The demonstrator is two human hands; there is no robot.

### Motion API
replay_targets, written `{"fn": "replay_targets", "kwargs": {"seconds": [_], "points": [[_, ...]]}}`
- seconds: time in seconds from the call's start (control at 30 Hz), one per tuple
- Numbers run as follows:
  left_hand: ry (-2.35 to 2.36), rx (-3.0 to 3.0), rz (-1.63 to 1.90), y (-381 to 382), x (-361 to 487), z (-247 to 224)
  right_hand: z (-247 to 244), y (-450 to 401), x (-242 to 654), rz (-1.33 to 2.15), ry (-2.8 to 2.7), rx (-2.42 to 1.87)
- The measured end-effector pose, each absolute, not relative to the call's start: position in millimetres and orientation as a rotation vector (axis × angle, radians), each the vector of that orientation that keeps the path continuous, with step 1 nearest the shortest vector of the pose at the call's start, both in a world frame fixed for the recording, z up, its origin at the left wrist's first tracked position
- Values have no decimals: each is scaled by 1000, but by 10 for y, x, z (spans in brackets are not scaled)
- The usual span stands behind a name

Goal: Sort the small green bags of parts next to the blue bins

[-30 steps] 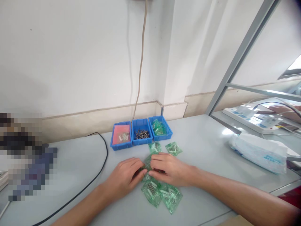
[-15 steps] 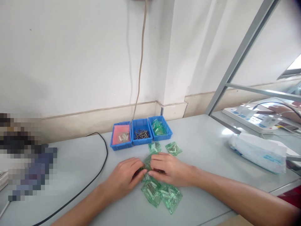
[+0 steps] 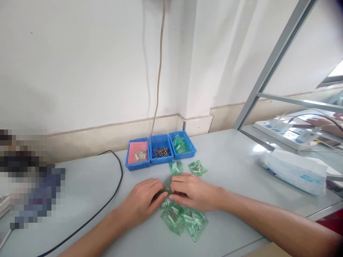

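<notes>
Both hands meet over small green plastic bags in the middle of the table. My left hand (image 3: 147, 197) has its thumb and fingers closed on the left edge of a green bag (image 3: 167, 184). On the opposite side, my right hand (image 3: 189, 191) pinches the same bag, which the fingers partly hide. Just below lie a green bag with screws and white plugs (image 3: 173, 218) and another filled bag (image 3: 195, 224). Beyond the fingers rest two more filled bags, one nearer the middle (image 3: 176, 166) and one to the right (image 3: 197, 167).
Three blue bins stand by the wall: one with pink material and white plugs (image 3: 137, 166), one with screws (image 3: 160, 160), one with green bags (image 3: 184, 155). A black cable (image 3: 107, 204) crosses the left side. A white plastic packet (image 3: 294, 173) lies right, near the metal frame (image 3: 276, 60).
Both hands stay almost in place, still pinching the green bag. The view has shifted very slightly.
</notes>
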State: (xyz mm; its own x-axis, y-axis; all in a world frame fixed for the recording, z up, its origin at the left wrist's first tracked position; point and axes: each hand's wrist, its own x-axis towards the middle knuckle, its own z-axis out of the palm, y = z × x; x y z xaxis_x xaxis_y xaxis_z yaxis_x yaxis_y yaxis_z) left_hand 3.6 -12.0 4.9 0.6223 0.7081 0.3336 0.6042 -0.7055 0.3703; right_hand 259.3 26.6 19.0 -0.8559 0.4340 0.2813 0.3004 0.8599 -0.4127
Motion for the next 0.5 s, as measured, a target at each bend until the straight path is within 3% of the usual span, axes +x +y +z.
{"fn": "replay_targets", "kwargs": {"seconds": [0.5], "points": [[1077, 2629, 669, -127, 41, 47, 197, 265, 2586, 496, -2662, -538]]}}
